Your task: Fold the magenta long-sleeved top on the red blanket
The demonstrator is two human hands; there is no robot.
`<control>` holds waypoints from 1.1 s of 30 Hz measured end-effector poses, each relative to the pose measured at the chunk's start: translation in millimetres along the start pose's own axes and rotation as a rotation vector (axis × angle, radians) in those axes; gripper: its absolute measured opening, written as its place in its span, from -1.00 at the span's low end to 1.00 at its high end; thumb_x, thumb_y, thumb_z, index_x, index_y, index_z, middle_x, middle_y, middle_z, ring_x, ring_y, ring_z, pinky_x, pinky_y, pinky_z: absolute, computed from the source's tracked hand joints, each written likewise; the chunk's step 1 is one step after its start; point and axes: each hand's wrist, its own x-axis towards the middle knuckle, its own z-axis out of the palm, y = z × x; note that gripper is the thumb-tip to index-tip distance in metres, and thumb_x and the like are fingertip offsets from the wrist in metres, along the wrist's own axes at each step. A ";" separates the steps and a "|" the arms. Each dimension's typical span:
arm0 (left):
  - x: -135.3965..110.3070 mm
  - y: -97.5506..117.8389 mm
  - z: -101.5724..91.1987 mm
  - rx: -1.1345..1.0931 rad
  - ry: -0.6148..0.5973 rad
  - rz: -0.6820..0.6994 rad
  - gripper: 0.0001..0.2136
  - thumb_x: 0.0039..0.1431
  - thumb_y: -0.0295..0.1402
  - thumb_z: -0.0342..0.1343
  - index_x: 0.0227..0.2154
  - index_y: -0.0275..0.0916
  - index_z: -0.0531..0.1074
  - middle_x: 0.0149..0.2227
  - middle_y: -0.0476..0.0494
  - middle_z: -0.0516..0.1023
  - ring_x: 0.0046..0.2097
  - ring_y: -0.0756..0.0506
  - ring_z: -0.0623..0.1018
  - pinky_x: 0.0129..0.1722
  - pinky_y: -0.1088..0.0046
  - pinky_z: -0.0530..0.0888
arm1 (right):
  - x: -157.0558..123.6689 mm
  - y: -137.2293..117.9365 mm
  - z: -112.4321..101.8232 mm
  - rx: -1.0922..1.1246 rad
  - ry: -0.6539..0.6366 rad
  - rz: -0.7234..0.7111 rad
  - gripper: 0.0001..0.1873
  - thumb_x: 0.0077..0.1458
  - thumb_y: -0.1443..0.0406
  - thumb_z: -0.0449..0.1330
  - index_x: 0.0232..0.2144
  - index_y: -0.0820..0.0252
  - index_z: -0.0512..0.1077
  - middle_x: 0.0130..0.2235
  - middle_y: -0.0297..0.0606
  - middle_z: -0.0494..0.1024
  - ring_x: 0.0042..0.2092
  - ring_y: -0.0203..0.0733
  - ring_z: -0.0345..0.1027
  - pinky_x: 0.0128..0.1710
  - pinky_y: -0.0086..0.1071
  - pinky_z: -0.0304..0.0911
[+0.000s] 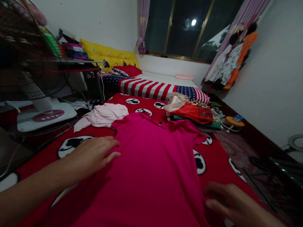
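A magenta short-sleeved shirt (151, 164) lies spread flat on a red bed cover (213, 148) printed with black-and-white round motifs. My left hand (94, 154) rests flat on the shirt's left side near the sleeve, fingers stretched out. My right hand (227, 201) lies at the shirt's lower right edge, fingers loosely curled against the fabric; whether it pinches the cloth is unclear.
A pale pink garment (104, 115) lies beyond the shirt at left. A pile of folded clothes, red on top (194, 112), sits at right. A stand fan (35, 78) is at left, a flag-patterned blanket (153, 88) farther back, hanging clothes (234, 60) by the window.
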 end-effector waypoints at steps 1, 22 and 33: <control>18.7 20.0 7.5 0.065 -0.043 0.065 -0.74 0.10 -0.19 0.08 -0.20 -0.13 0.54 -0.15 -0.18 0.57 -0.12 -0.24 0.53 -0.09 0.27 0.42 | 17.0 -10.1 -5.4 -0.066 0.028 -0.028 -0.79 0.06 0.11 0.15 -0.43 0.06 0.50 -0.44 -0.29 0.53 -0.40 -0.18 0.37 -0.45 -0.45 0.16; 120.6 9.8 139.1 0.315 0.102 0.012 -0.48 0.32 -0.17 -0.14 0.25 -0.35 0.17 0.32 -0.31 0.08 0.34 -0.23 0.05 0.30 0.17 0.04 | 159.2 50.5 -56.0 -0.116 0.552 0.153 -0.75 -0.18 0.10 0.11 -0.62 0.17 0.35 -0.64 -0.33 0.43 -0.54 -0.22 0.32 -0.54 -0.43 0.10; 118.9 11.1 138.2 0.308 0.069 0.024 -0.38 0.29 -0.03 -0.16 0.27 -0.37 0.13 0.34 -0.36 0.00 0.35 -0.27 -0.01 0.30 0.13 0.00 | 149.0 36.9 -65.9 -0.648 0.849 0.111 -0.60 -0.02 0.29 0.06 -0.10 0.29 0.42 -0.14 0.01 0.53 -0.13 0.09 0.43 -0.21 -0.17 0.32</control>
